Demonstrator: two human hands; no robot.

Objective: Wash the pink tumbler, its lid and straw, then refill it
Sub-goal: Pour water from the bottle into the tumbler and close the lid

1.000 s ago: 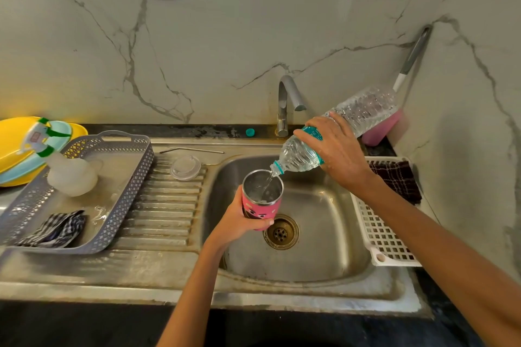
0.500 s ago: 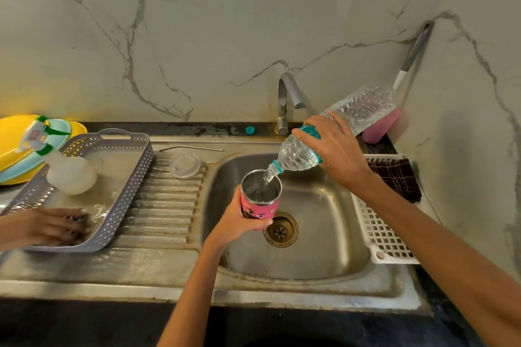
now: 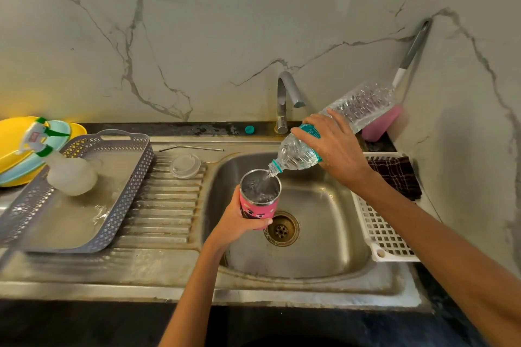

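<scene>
My left hand (image 3: 239, 222) grips the pink tumbler (image 3: 260, 205) upright over the steel sink (image 3: 318, 259), near the drain. My right hand (image 3: 335, 149) holds a clear plastic water bottle (image 3: 298, 153) tilted down to the left, its mouth at the tumbler's rim. Water runs from the bottle into the tumbler, which holds water. The clear lid (image 3: 184, 166) lies on the ribbed draining board. The metal straw (image 3: 191, 148) lies just behind the lid. A teal bottle cap (image 3: 249, 129) sits on the ledge by the tap (image 3: 284, 98).
A grey perforated tray (image 3: 124, 205) with a white spray bottle (image 3: 67, 175) sits on the left of the draining board. Yellow and teal plates (image 3: 11, 149) are stacked far left. A white basket (image 3: 380, 234) with a dark checked cloth hangs at the sink's right. A pink brush (image 3: 380, 124) leans in the corner.
The water level in the tumbler has risen. Another person's hand reached into the grey tray, and the dark checked cloth that lay there is gone. My hands have barely moved.
</scene>
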